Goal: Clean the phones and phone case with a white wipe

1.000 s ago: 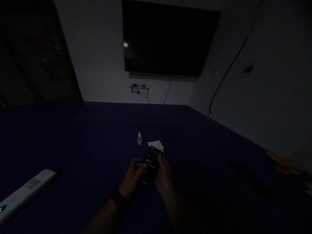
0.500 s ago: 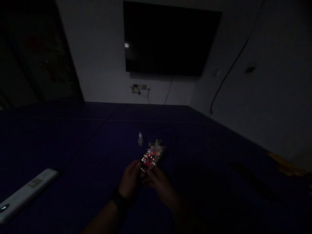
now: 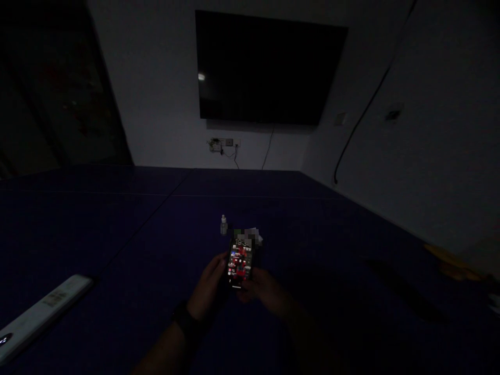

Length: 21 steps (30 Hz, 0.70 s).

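- Phone (image 3: 239,264): located at the lower centre of the view, between the two hands, its lit screen facing the wearer. Clock digits show at the top, with red areas and small icons below; a pixelated patch obscures the upper end.
- Left hand (image 3: 208,286): grip closed on the phone, fingers and thumb at its left edge. A dark band (image 3: 186,317) encircles the wrist.
- Right hand (image 3: 267,290): grip closed at the phone's lower right corner, thumb over the bottom of the screen. Finger placement behind the phone cannot be determined.
- White paper (image 3: 259,237): lies just beyond the phone's upper end, partly hidden by the pixelation.
- Small bottle (image 3: 223,227): stands upright near the paper, on its left side; white cap, translucent body.
- Dark blue surface (image 3: 156,250): carries the bottle and paper; a dark seam runs obliquely across its left portion.
- Long white device (image 3: 47,312): lies at the far left, well apart from the hands, with a label on top.
- Yellow item (image 3: 449,259): lies at the far right, beside the wall.
- Television (image 3: 273,67): wall-mounted, screen dark, above an outlet strip (image 3: 225,142) with attached cables.
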Each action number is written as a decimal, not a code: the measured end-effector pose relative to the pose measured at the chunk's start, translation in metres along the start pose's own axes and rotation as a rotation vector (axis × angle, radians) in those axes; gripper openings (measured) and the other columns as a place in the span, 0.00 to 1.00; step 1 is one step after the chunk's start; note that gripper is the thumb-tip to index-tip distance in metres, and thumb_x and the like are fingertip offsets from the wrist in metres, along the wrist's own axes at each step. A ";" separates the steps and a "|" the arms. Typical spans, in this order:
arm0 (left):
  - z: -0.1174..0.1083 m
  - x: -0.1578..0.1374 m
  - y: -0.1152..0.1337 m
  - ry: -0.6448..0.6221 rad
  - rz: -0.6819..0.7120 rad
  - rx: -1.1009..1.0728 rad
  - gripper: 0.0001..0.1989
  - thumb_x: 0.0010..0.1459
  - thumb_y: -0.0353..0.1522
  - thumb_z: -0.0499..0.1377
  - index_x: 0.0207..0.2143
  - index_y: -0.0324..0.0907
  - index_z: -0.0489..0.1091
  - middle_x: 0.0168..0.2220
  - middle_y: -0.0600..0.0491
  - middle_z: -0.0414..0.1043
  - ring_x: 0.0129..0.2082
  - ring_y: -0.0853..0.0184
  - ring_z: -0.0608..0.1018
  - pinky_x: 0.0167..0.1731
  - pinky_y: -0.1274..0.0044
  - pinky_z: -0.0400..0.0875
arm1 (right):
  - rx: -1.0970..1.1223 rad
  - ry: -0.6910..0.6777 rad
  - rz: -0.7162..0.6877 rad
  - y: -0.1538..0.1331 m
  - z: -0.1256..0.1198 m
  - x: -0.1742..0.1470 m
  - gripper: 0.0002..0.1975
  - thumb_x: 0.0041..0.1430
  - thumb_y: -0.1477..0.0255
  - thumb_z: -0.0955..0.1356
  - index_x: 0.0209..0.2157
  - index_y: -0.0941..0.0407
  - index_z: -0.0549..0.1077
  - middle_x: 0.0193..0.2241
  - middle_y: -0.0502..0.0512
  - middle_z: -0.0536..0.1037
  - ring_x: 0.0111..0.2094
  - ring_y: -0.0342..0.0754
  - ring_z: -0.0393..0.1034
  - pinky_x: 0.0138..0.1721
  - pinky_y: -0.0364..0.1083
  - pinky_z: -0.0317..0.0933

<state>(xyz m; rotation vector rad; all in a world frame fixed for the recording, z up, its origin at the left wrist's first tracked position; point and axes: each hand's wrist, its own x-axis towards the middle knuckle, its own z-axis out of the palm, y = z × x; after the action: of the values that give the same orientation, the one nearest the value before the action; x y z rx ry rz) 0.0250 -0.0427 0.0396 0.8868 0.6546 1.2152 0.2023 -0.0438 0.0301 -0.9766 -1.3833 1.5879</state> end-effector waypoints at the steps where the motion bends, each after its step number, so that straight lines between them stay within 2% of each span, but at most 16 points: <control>1: 0.001 0.000 0.003 -0.014 -0.014 -0.045 0.31 0.54 0.50 0.68 0.53 0.39 0.73 0.44 0.44 0.79 0.41 0.55 0.80 0.41 0.69 0.72 | -0.041 -0.056 0.026 0.000 -0.003 -0.003 0.24 0.51 0.53 0.75 0.41 0.58 0.77 0.31 0.55 0.80 0.28 0.48 0.75 0.31 0.47 0.69; 4: 0.003 -0.002 0.007 0.013 -0.071 -0.167 0.34 0.56 0.53 0.64 0.56 0.41 0.70 0.42 0.45 0.79 0.35 0.58 0.80 0.37 0.69 0.73 | -0.152 -0.188 0.076 -0.002 -0.003 -0.010 0.21 0.55 0.54 0.72 0.39 0.58 0.78 0.31 0.55 0.80 0.30 0.47 0.75 0.33 0.47 0.69; 7: 0.003 -0.002 0.007 0.087 -0.086 -0.228 0.31 0.58 0.53 0.63 0.57 0.43 0.69 0.42 0.47 0.78 0.34 0.60 0.81 0.36 0.70 0.74 | -0.209 -0.226 0.059 -0.006 0.002 -0.011 0.20 0.58 0.55 0.71 0.41 0.57 0.77 0.34 0.56 0.80 0.32 0.48 0.75 0.34 0.47 0.69; 10: 0.002 -0.001 0.005 0.132 -0.063 -0.257 0.30 0.58 0.51 0.64 0.56 0.43 0.69 0.44 0.46 0.78 0.37 0.58 0.81 0.38 0.69 0.74 | -0.142 -0.129 0.015 -0.013 0.005 -0.006 0.21 0.59 0.55 0.70 0.47 0.55 0.74 0.41 0.56 0.79 0.38 0.49 0.75 0.36 0.47 0.68; 13: 0.002 0.001 0.003 0.141 -0.035 -0.291 0.32 0.58 0.51 0.64 0.59 0.45 0.67 0.46 0.46 0.78 0.39 0.57 0.81 0.41 0.67 0.75 | 0.007 -0.004 0.029 -0.019 0.007 -0.001 0.24 0.61 0.54 0.67 0.53 0.53 0.70 0.41 0.55 0.78 0.41 0.51 0.76 0.37 0.48 0.68; 15: 0.001 0.002 0.002 0.144 -0.032 -0.295 0.33 0.58 0.52 0.63 0.59 0.44 0.67 0.46 0.46 0.78 0.39 0.57 0.81 0.41 0.66 0.74 | 0.075 -0.016 0.058 -0.021 0.007 -0.001 0.27 0.60 0.57 0.67 0.59 0.51 0.65 0.43 0.55 0.78 0.42 0.52 0.76 0.38 0.50 0.69; 18: -0.002 0.001 0.003 0.149 -0.060 -0.275 0.34 0.58 0.54 0.62 0.57 0.42 0.68 0.43 0.45 0.78 0.36 0.57 0.81 0.39 0.66 0.74 | 0.106 -0.169 0.055 -0.019 0.007 -0.004 0.39 0.55 0.66 0.71 0.66 0.46 0.55 0.49 0.57 0.77 0.44 0.54 0.75 0.38 0.52 0.70; 21: -0.003 0.000 0.006 0.164 -0.079 -0.266 0.34 0.58 0.55 0.61 0.58 0.42 0.67 0.42 0.45 0.79 0.35 0.57 0.81 0.38 0.67 0.74 | 0.109 -0.221 0.014 -0.012 0.008 -0.006 0.46 0.52 0.74 0.71 0.69 0.45 0.50 0.47 0.56 0.77 0.42 0.53 0.76 0.38 0.52 0.71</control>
<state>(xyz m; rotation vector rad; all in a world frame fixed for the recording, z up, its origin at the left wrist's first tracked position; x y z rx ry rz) 0.0192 -0.0418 0.0426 0.5387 0.6350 1.2782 0.1987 -0.0514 0.0430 -0.7658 -1.4217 1.8048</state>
